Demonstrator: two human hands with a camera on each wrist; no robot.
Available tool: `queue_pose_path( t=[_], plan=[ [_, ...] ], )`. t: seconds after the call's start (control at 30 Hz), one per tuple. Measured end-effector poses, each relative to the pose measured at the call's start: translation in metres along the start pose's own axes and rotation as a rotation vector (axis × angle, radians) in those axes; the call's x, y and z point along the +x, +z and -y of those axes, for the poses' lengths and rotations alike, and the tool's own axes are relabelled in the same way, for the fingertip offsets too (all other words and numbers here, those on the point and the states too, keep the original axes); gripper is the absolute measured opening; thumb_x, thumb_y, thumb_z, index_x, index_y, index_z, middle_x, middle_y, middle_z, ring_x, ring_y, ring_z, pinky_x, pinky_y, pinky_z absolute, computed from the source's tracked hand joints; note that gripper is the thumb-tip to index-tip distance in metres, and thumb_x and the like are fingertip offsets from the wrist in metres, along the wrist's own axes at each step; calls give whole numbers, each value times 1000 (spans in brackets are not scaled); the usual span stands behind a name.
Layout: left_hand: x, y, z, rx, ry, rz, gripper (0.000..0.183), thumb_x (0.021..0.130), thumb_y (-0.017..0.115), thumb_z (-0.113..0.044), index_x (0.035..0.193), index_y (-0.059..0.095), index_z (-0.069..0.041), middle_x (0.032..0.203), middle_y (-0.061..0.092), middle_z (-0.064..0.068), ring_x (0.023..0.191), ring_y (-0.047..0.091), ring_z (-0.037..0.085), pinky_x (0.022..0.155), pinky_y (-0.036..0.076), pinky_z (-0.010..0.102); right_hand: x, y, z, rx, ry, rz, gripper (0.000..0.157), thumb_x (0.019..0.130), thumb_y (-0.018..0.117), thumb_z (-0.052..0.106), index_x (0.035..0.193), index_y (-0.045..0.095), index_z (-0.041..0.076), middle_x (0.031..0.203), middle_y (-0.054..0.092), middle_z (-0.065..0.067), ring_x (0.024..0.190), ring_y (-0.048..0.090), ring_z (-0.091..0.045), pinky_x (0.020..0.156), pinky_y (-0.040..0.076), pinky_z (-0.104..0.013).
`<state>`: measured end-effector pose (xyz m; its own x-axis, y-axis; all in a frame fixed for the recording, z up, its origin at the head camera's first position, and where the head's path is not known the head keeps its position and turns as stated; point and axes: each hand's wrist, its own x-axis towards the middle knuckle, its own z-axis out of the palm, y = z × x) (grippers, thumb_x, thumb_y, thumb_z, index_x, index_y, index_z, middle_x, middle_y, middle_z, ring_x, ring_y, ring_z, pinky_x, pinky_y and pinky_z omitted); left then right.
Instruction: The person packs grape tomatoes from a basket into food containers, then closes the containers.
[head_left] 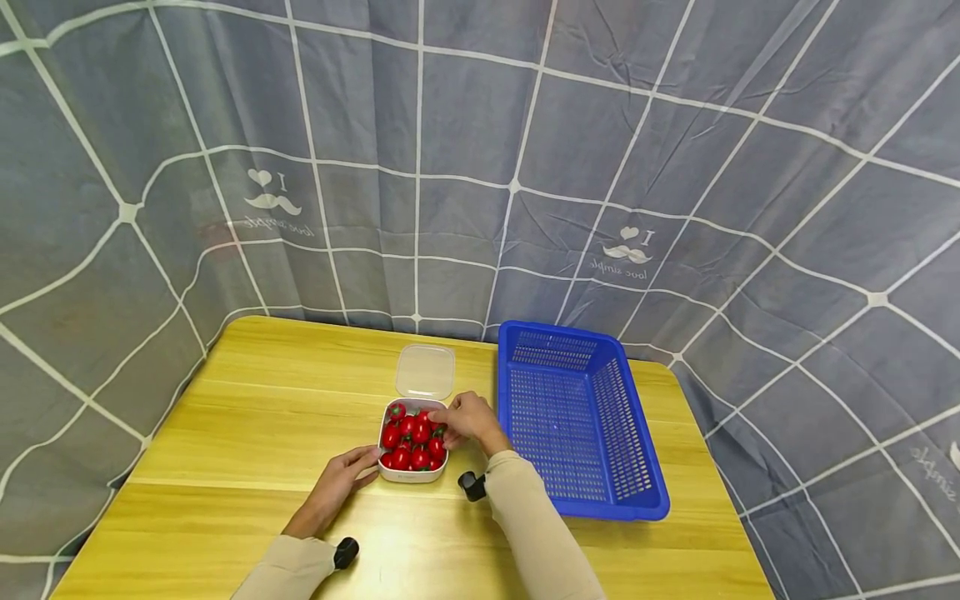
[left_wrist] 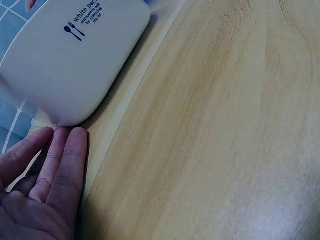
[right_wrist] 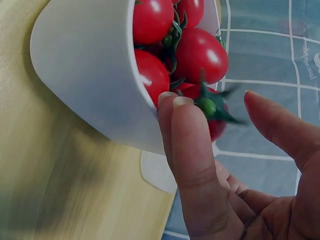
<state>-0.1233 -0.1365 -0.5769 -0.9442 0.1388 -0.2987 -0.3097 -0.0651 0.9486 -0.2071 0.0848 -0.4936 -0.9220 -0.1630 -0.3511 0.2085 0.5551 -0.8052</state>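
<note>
A white square container [head_left: 411, 477] full of red cherry tomatoes [head_left: 421, 432] with green stems stands on the table. My left hand [head_left: 341, 485] is at its left side; in the left wrist view, straight fingertips [left_wrist: 75, 142] touch the container's lower corner. My right hand [head_left: 469, 418] reaches over the right side of the container. In the right wrist view, a tomato [right_wrist: 218, 129] with a green calyx lies between my fingers and thumb [right_wrist: 272, 122]. Two fingertips are against that tomato near the rim, while the thumb stands apart from it.
Behind the container lies a translucent lid [head_left: 426, 372]. To the right is a blue perforated basket [head_left: 657, 475] with nothing in it. A grey curtain [head_left: 465, 208] with white lines hangs behind the wooden table [head_left: 247, 433].
</note>
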Motion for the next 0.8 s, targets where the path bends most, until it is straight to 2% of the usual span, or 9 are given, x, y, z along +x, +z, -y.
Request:
queue_pose_path(
  t=[0.2, 0.37, 0.47, 0.63, 0.8],
  plan=[
    [2, 0, -1, 8, 5, 0, 63, 100, 53, -31, 139, 36, 16, 145, 35, 31, 135, 35, 42, 105, 46, 35, 0, -3, -3, -14, -32, -10, 29, 85, 74, 23, 75, 56, 2, 68, 67, -25, 53, 67, -30, 59, 61, -46],
    [4, 1, 0, -5, -3, -12, 61, 99, 55, -30, 138, 39, 14, 143, 39, 29, 133, 39, 40, 102, 49, 33, 1, -8, -4, 2, -50, -9, 27, 86, 73, 22, 80, 54, 3, 62, 65, -19, 54, 67, -31, 63, 60, -50],
    [5, 0, -1, -1, -6, -17, 62, 99, 55, -32, 137, 40, 14, 141, 42, 29, 129, 44, 39, 99, 51, 32, 2, -10, -3, -5, -49, -15, 26, 86, 73, 22, 85, 55, 3, 65, 65, -19, 59, 68, -35, 63, 61, -49],
    [6, -5, -4, 38, -14, -8, 58, 101, 50, -31, 135, 42, 16, 136, 47, 30, 120, 54, 33, 93, 55, 31, 5, -13, -1, -38, -80, -68, 27, 87, 71, 22, 96, 59, 0, 78, 67, -25, 69, 69, -40, 56, 61, -37],
    [13, -15, -15, 121, -26, -59, 57, 102, 48, -32, 131, 46, 17, 130, 53, 27, 105, 61, 25, 84, 59, 29, 14, -18, 4, 72, -94, -84, 30, 88, 68, 13, 107, 59, -7, 90, 64, -27, 77, 67, -41, 68, 62, -42]
  ],
)
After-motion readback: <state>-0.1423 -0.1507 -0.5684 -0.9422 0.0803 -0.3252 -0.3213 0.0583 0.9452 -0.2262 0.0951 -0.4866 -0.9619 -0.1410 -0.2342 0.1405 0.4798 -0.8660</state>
